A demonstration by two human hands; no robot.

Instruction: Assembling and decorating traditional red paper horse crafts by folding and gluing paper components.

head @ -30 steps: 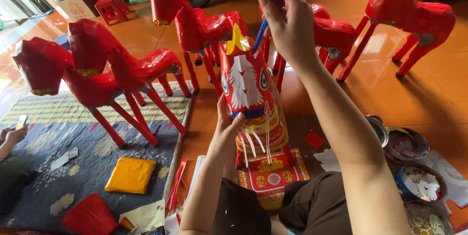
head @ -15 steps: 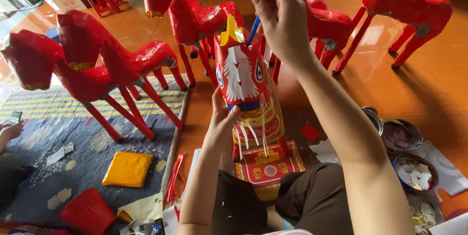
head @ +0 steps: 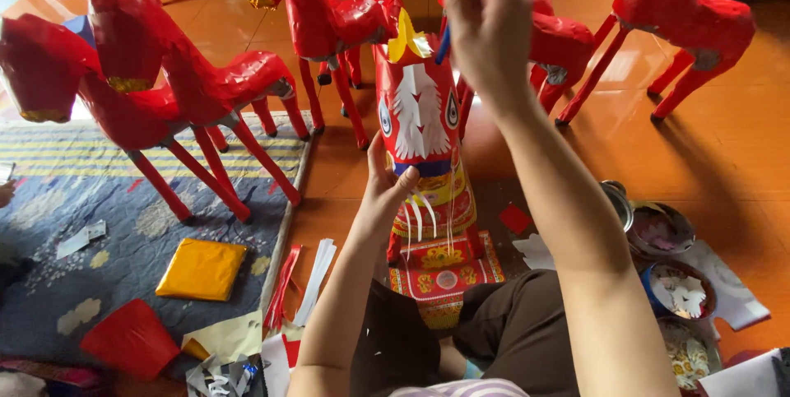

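Grip, right hand (head: 487, 23): fingers pinched on a blue-handled brush (head: 451, 10), raised above the top of the decorated paper horse head (head: 420, 117). Brush tip sits near the yellow crest (head: 406, 35); contact cannot be told. Grip, left hand (head: 387, 191): fingers curled against the head's lower left side, steadying it just under the white painted face and beside the white paper strips (head: 420, 216). Head stands upright on the orange floor (head: 724, 158) directly ahead of the person's knees, on a red patterned base (head: 444, 269). Plain red paper horses (head: 206, 84) stand behind and to the left. Bowls of paper cutouts (head: 679, 290) on the right. Yellow sheet (head: 202, 268) lies on the blue rug (head: 90, 199).
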